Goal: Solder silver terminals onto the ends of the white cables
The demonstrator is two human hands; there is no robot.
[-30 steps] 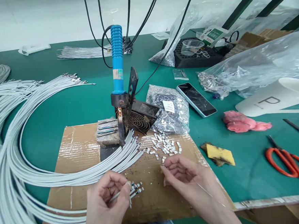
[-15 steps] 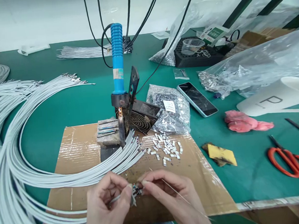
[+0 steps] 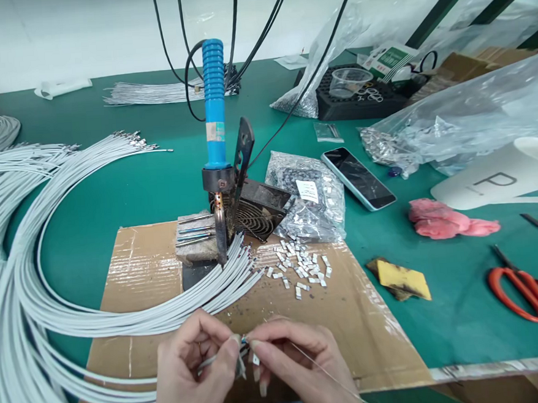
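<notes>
Hands, two, bare, at lower centre of the frame, fingertips nearly meeting.

Left hand [image 3: 195, 369]: narrow pinch, thumb and forefinger closed on white cables [image 3: 125, 388], which enter from the lower left. Their ends show just past the fingertips, partly hidden.

Right hand [image 3: 301, 362]: fingers curled narrow, holding a thin wire [image 3: 327, 372] that trails toward the bottom edge. Thumb and forefinger meet beside the cable ends; whether they also pinch a part cannot be told. One small tab [image 3: 255, 359] shows between the hands.

Cardboard sheet [image 3: 351, 328]: lower centre, beneath the hands, on a green table [image 3: 125, 187]. Loose white-and-silver tabs [image 3: 298, 293] lie scattered on it, right of centre.

Soldering iron [image 3: 215, 107]: blue handle, upright at centre, tip down. Beside it on the left, a block [image 3: 196, 246] bearing thin rods. Near the tip, the dark ends of a second cable bundle [image 3: 134, 321], which sweeps in from the left.

Right of centre: clear bag [image 3: 305, 193] with a white label; phone [image 3: 359, 180], screen dark, lying aslant just beside it.

Right side: pink cloth [image 3: 449, 218], crumpled; yellow sponge [image 3: 403, 279], scorched at the edges; scissors [image 3: 519, 294], red-handled; white holder [image 3: 493, 176], marked P, on its side.
</notes>
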